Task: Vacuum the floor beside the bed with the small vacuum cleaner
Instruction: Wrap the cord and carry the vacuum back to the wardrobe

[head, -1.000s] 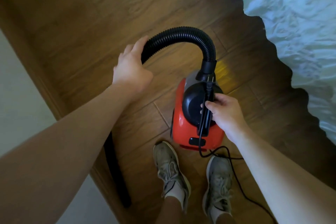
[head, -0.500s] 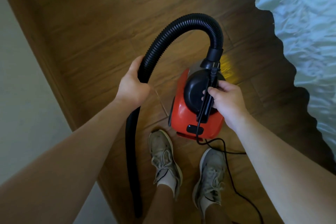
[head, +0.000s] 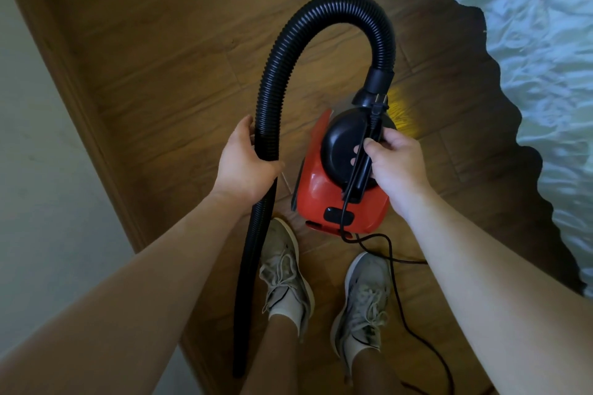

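Change: hose point(head: 321, 14) now arching higher, left hand point(head: 245, 167) sliding lower along it.
Left hand: wrapping loosely around hose, thumb on its outer side.
Right hand point(head: 396, 167): closing on black handle of vacuum cleaner point(head: 324, 196), gripping.
Vacuum cleaner: hanging over wooden floor point(head: 179, 51), above shoes point(head: 285, 276).
Bed point(head: 542, 51): lying at right.
Cord point(head: 401, 305): trailing down, possibly touching floor.

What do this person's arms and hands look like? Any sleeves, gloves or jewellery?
Both forearms are bare, with no sleeves in view. The left hand and right hand wear no gloves, and no rings, watch or bracelets show. Lower down are light, worn lace-up sneakers with pale socks.
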